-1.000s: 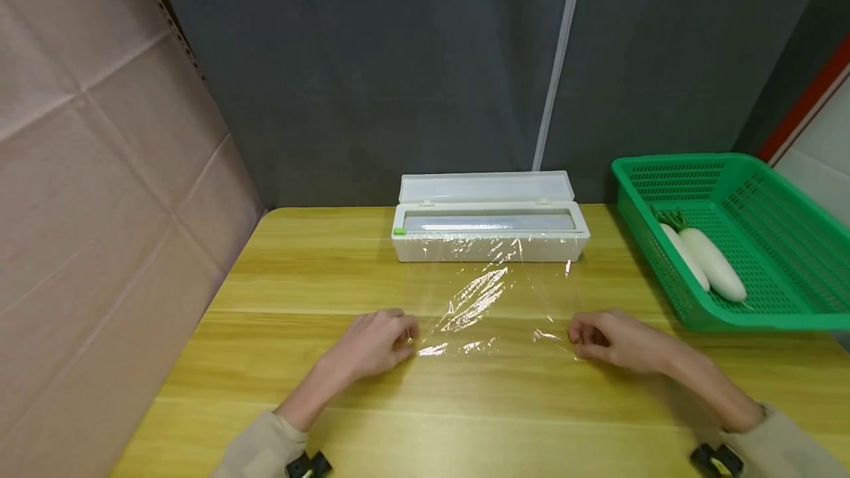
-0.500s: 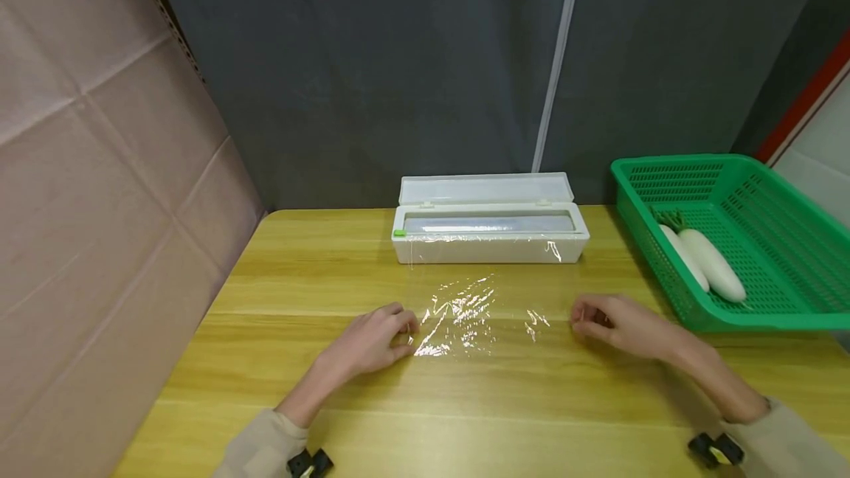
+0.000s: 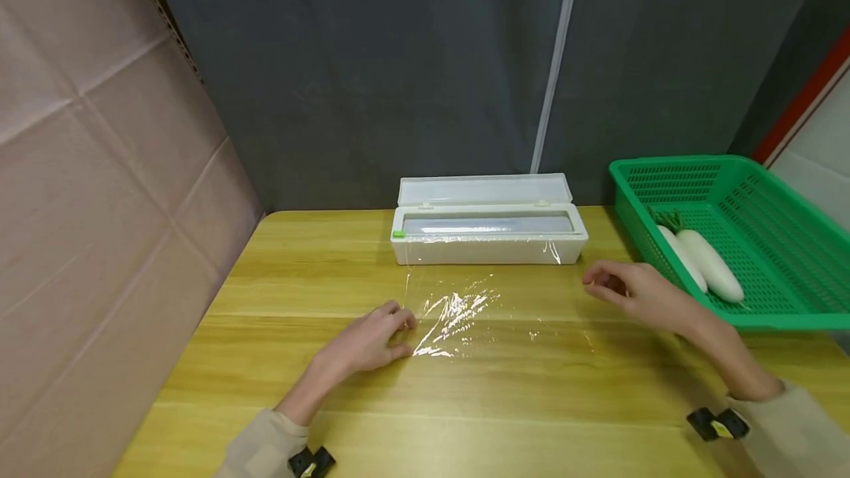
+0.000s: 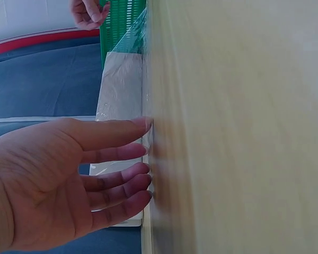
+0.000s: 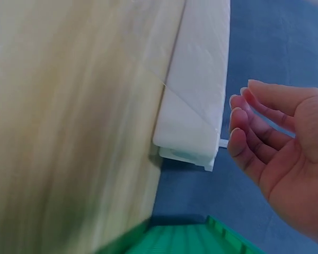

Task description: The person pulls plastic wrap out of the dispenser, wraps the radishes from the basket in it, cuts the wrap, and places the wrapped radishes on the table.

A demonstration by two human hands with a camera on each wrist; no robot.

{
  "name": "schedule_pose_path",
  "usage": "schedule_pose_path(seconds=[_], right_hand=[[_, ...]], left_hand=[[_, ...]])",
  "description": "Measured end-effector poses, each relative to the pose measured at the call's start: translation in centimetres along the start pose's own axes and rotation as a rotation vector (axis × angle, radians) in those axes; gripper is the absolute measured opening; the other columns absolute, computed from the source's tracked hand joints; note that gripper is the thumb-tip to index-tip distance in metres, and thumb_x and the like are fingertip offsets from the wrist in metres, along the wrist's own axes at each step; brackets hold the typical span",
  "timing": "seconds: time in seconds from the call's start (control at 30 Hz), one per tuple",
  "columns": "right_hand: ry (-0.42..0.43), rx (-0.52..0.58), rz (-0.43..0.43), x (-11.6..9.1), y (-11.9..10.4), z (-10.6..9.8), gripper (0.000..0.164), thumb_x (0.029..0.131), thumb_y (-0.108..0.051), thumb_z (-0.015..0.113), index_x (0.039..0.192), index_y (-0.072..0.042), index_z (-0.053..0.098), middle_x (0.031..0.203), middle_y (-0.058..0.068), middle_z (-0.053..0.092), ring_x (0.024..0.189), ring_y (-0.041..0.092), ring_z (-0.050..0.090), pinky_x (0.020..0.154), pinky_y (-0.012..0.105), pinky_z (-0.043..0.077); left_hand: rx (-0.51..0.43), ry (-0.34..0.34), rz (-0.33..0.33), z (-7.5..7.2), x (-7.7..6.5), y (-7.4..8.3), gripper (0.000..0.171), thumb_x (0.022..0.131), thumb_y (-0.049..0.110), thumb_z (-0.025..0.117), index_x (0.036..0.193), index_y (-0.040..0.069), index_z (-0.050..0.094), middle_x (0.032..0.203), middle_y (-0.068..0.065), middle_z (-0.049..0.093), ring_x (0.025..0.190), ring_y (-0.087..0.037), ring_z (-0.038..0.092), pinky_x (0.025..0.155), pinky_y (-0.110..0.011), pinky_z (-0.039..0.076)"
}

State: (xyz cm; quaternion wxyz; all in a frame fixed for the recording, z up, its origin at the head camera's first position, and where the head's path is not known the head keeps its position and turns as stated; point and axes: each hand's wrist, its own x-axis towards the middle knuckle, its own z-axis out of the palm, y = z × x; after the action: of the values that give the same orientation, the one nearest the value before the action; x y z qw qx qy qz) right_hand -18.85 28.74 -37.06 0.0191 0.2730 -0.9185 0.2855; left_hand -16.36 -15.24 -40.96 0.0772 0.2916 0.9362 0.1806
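A sheet of clear cling film (image 3: 458,316) runs from the white cling film dispenser (image 3: 488,252) toward me and lies over the wooden table. My left hand (image 3: 368,341) rests its fingertips on the tabletop at the film's near left corner. In the left wrist view the fingers of that hand (image 4: 58,180) are fairly straight, thumb apart from them. Raised above the table to the right of the film is my right hand (image 3: 644,297), holding nothing, its fingers loosely bent. The right wrist view shows the film's slanting edge across the dispenser's front (image 5: 193,90), apart from the hand.
The dispenser's lid (image 3: 485,187) stands open at the table's back edge, with the film roll (image 3: 488,225) inside. At the right, a green basket (image 3: 671,301) holds two white radishes (image 3: 712,265). A dark curtain (image 3: 385,80) hangs behind; a pale cloth wall (image 3: 113,205) borders the left.
My right hand has let go of the film's right corner and moved up and away toward the dispenser and basket. The film has dropped flatter onto the table. My left hand stays in place.
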Motion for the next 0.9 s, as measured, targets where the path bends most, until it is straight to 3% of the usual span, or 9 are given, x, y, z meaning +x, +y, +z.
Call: schedule_pose_path(seconds=[0.3,0.6,0.9], right_hand=[[0.083,-0.044,-0.025,0.6,0.2,-1.6,0.007,0.096,-0.006,0.068,0.101,-0.01,0.068,0.082,-0.009,0.063,0.068,0.003,0.052,0.057,0.024,0.047],[0.071,-0.044,0.057,1.2,0.3,-3.0,0.009,0.1,-0.009,0.064,0.108,-0.005,0.067,0.089,-0.002,0.065,0.072,0.009,0.056,0.06,0.025,0.049],[0.186,-0.135,0.001,1.1,1.3,-4.6,0.01,0.098,-0.009,0.066,0.108,-0.008,0.067,0.089,-0.005,0.066,0.073,0.005,0.057,0.062,0.02,0.047]], left_hand=[[-0.008,-0.01,-0.01,0.0,0.2,-0.2,0.036,0.09,0.023,0.078,0.12,0.009,0.064,0.101,-0.002,0.053,0.081,-0.014,0.049,0.069,-0.03,0.047],[-0.033,-0.035,-0.041,-0.1,0.4,-0.2,0.041,0.091,0.024,0.077,0.125,0.009,0.062,0.103,-0.003,0.051,0.082,-0.014,0.048,0.068,-0.029,0.048],[-0.051,-0.05,-0.051,-0.3,0.6,-0.3,0.047,0.089,0.025,0.079,0.129,0.009,0.059,0.106,-0.005,0.049,0.086,-0.016,0.047,0.07,-0.031,0.048]])
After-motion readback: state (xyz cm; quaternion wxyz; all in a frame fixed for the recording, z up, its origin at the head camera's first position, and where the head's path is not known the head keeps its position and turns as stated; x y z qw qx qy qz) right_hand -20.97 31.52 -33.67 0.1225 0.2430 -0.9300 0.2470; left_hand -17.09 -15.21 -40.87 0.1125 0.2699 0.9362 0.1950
